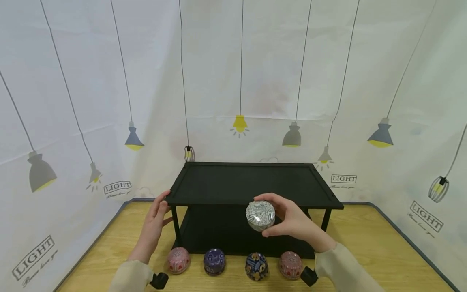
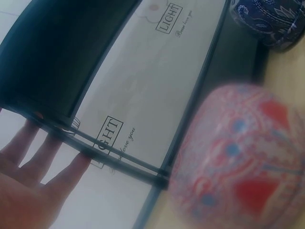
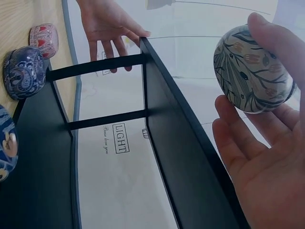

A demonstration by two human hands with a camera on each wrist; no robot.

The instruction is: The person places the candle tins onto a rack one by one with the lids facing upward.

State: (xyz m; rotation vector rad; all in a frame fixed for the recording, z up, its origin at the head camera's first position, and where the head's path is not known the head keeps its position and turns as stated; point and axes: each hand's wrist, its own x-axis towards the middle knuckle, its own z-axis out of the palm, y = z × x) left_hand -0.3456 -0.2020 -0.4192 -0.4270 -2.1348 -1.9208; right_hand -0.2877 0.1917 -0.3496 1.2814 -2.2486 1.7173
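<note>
My right hand (image 1: 292, 217) holds a round tin (image 1: 260, 215) with a leafy white-and-grey pattern, gripped between thumb and fingers in front of the upper board of a black two-tier rack (image 1: 251, 182). Seen from the right wrist, the tin (image 3: 255, 69) also bears pale orange flowers. At the rack's left end, my left hand (image 1: 155, 223) touches the upper board's corner, its fingers extended beside the post, as the right wrist view shows too. Below stand a pink tin (image 1: 178, 260), a purple tin (image 1: 214, 262), a navy floral tin (image 1: 256, 267) and another pink tin (image 1: 290, 265).
The tins stand in a row on the wooden table (image 1: 365, 251), along the front of the rack's lower board (image 1: 226, 231). A white backdrop (image 1: 215, 61) printed with hanging lamps surrounds the table at the back and sides.
</note>
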